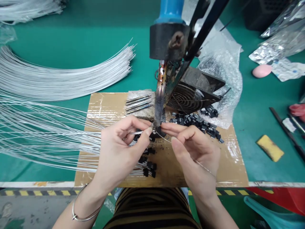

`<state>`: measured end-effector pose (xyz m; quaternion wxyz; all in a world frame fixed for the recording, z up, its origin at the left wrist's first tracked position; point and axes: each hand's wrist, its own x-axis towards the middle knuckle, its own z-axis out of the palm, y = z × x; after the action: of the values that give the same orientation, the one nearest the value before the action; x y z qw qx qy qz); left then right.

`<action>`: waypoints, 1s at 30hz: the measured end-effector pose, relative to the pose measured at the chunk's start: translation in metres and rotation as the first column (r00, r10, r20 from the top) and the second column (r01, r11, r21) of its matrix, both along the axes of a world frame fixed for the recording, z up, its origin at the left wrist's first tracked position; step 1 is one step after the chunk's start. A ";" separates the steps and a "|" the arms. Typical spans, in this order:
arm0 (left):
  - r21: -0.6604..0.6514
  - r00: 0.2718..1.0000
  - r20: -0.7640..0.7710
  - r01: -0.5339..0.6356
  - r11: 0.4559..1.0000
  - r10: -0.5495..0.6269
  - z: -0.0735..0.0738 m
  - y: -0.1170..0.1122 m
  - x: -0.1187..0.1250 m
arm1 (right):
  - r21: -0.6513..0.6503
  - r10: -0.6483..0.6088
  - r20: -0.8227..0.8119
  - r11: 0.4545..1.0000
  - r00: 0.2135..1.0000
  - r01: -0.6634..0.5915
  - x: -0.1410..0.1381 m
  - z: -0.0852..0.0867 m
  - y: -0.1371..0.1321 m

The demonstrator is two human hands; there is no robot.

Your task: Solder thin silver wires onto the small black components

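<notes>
A soldering iron with a blue handle hangs tip down from a black stand. My left hand is closed in a pinch on a thin white wire, its end right at the iron's tip. My right hand is closed with a thin solder wire running from the tip past the thumb and through the palm. The right fingertips nearly touch the iron; a small dark piece there is too small to make out. Under my hands lie wires ending in black connectors.
Cardboard covers the green table. Loose black connectors lie beside a black fan. Metal rods rest on a pad behind my left hand. A white wire bundle spreads left; a yellow sponge lies right.
</notes>
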<state>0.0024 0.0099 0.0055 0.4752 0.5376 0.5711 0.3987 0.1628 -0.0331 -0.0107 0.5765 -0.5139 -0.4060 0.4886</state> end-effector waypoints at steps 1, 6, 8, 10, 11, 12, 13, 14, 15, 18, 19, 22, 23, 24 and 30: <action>-0.002 1.000 0.000 -0.001 1.000 0.001 0.000 0.000 0.000 | -0.006 -0.001 0.004 1.000 1.000 0.001 0.000 0.000 0.000; -0.006 1.000 0.003 -0.001 1.000 0.001 -0.001 0.000 0.000 | 0.000 -0.008 0.000 1.000 1.000 0.008 0.000 0.000 0.000; -0.005 1.000 0.012 0.002 1.000 -0.002 -0.001 0.000 0.001 | -0.001 -0.008 -0.002 1.000 1.000 0.008 0.000 0.000 0.000; -0.003 1.000 0.014 -0.001 1.000 0.001 -0.001 0.000 0.001 | -0.006 -0.009 0.002 1.000 1.000 0.009 0.000 0.000 0.000; -0.004 1.000 0.013 -0.004 1.000 0.004 -0.001 0.000 0.001 | -0.010 -0.008 0.004 1.000 1.000 0.008 0.000 0.000 0.001; -0.005 1.000 0.009 -0.005 1.000 0.005 -0.001 0.000 0.001 | -0.013 -0.006 0.006 1.000 1.000 0.006 0.000 0.000 0.001; -0.007 1.000 0.006 -0.005 1.000 0.005 -0.001 0.000 0.001 | -0.010 -0.006 0.007 1.000 1.000 0.006 0.000 0.000 0.001; -0.007 1.000 0.003 -0.002 1.000 0.002 -0.001 0.000 0.001 | -0.007 -0.004 0.009 1.000 1.000 0.005 0.000 0.000 0.001; -0.007 1.000 0.002 0.002 1.000 -0.002 -0.001 0.000 0.001 | -0.005 -0.002 0.011 1.000 1.000 0.002 0.000 0.000 0.001; -0.004 1.000 0.004 0.004 1.000 -0.004 -0.002 0.000 0.001 | -0.005 0.000 0.020 1.000 1.000 0.001 0.000 0.000 0.000; -0.004 1.000 0.007 0.002 1.000 -0.002 -0.002 0.000 0.001 | -0.006 0.000 0.022 1.000 1.000 0.000 0.000 0.000 0.000; -0.005 1.000 0.016 0.000 1.000 0.000 -0.001 0.000 0.001 | -0.002 0.004 0.022 1.000 1.000 -0.004 0.000 0.000 0.000; -0.004 1.000 0.019 0.002 1.000 -0.002 -0.001 0.000 0.001 | 0.002 0.002 0.020 1.000 1.000 -0.003 0.000 0.000 0.000; -0.001 1.000 0.020 0.001 1.000 -0.001 -0.001 0.000 0.001 | 0.003 0.000 0.018 1.000 1.000 0.000 0.000 -0.001 0.000; -0.004 1.000 0.011 0.005 1.000 -0.005 -0.001 0.000 0.002 | -0.009 0.002 0.017 1.000 1.000 -0.002 0.000 0.000 0.000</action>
<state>0.0041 0.0103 0.0043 0.4804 0.5359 0.5678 0.3995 0.1627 -0.0328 -0.0107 0.5704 -0.5200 -0.4091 0.4867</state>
